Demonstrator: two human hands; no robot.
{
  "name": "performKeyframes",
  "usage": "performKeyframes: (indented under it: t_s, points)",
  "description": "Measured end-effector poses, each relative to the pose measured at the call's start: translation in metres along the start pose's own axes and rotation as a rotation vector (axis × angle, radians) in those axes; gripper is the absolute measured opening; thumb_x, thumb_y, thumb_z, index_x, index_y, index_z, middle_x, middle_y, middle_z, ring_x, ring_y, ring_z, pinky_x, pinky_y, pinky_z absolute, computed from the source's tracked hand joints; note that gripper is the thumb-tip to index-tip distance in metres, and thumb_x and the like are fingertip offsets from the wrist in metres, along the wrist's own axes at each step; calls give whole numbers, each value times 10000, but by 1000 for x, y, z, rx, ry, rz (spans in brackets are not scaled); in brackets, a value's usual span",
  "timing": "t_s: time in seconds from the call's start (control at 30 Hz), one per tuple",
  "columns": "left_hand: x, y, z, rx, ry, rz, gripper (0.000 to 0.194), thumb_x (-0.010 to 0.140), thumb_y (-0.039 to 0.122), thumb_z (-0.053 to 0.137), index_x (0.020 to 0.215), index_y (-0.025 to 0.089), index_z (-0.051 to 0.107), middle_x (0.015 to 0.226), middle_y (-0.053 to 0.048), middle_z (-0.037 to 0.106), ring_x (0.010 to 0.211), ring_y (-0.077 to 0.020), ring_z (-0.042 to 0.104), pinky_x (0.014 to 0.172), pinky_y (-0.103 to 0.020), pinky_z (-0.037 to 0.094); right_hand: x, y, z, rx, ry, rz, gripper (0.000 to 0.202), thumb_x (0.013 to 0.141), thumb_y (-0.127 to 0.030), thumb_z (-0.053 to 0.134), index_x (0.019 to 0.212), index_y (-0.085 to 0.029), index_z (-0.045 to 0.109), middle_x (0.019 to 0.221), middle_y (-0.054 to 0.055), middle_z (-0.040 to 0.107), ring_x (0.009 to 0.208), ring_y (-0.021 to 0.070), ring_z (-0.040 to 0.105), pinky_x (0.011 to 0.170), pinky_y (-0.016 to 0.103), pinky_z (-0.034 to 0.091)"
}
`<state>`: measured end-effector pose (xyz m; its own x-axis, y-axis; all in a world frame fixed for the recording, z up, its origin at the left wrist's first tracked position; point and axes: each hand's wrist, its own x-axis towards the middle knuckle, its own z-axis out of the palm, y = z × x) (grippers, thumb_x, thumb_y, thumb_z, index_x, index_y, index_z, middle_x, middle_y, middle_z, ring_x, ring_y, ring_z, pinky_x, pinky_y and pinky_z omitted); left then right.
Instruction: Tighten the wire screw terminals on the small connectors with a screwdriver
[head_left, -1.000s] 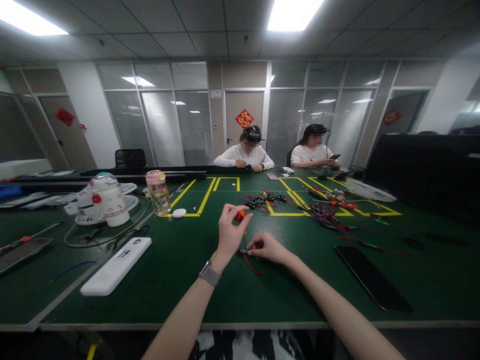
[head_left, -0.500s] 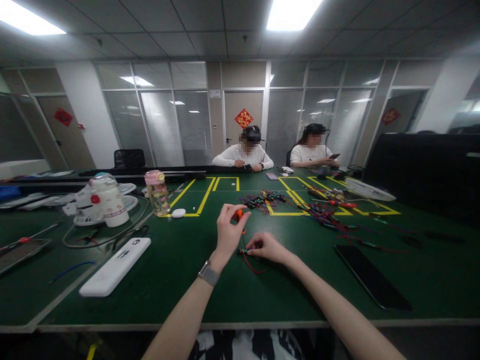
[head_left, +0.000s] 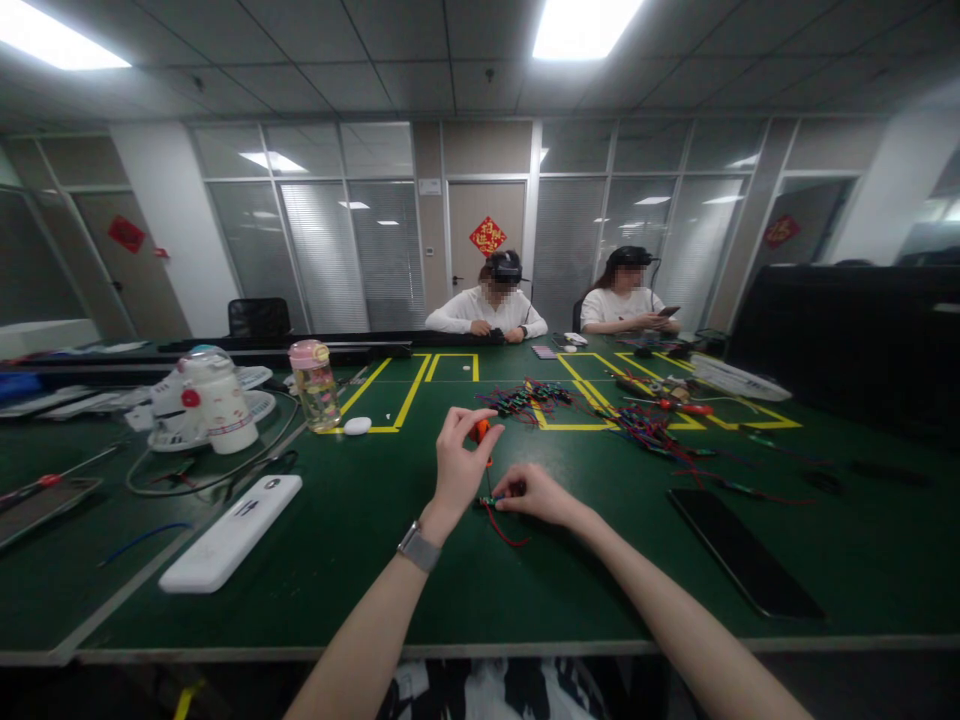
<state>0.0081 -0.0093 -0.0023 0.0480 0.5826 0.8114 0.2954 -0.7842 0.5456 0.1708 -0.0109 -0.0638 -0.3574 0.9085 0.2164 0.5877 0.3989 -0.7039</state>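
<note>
Here at the lower centre of the frame, a small green part [head_left: 488, 502] sits at the table's surface, a red wire [head_left: 506, 532] trailing from it down and to the right. The right hand [head_left: 536, 493] pinches that part between thumb and fingertips, and above it the left hand [head_left: 459, 450] has thumb and fingers round the orange-handled screwdriver [head_left: 481, 431], its thin shaft pointing straight down at the part! Whether the tip is seated is too small to tell. Just beyond, right of centre, a tangle of wired parts [head_left: 532, 399], with a second pile [head_left: 651, 432] farther right. A black phone [head_left: 746, 553] lies lower right, a white slab-shaped device [head_left: 231, 535] lower left, all on the green table [head_left: 360, 610].
</note>
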Motion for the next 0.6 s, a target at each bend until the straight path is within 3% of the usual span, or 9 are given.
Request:
performKeyframes:
  t_s: [0.17, 0.3, 0.5, 0.6]
  points:
    - [0, -1, -1, -52, -69, -58, 308, 953, 273, 410, 1178, 243, 618, 948, -41, 579, 856, -141, 573, 781, -259, 452, 1, 1, 0, -18, 4, -20, 153, 692, -215, 733, 825, -148, 770, 640, 9, 610, 566, 111, 470, 522, 214, 339]
    - [1, -3, 1, -134, -114, -67, 358, 947, 242, 415, 1285, 232, 533, 1119, -73, 616, 964, -165, 597, 821, -279, 464, 1, 2, 1, -26, 4, -18, 159, 702, -233, 728, 832, -151, 771, 653, 15, 621, 568, 113, 480, 528, 215, 352]
    - [0, 1, 1, -33, -53, 2, 231, 846, 291, 617, 1065, 237, 666, 889, -23, 572, 813, -147, 566, 758, -267, 462, 1, 2, 1, -21, 7, -14, 145, 697, -212, 720, 822, -156, 769, 637, 10, 625, 563, 113, 484, 521, 211, 348]
    - [-1, 4, 0, -4, -41, 3, 211, 890, 315, 547, 1036, 232, 675, 872, -20, 537, 790, -137, 553, 749, -261, 457, 0, 1, 1, -14, 3, -12, 147, 700, -220, 717, 818, -150, 768, 625, 9, 624, 549, 109, 479, 512, 210, 345]
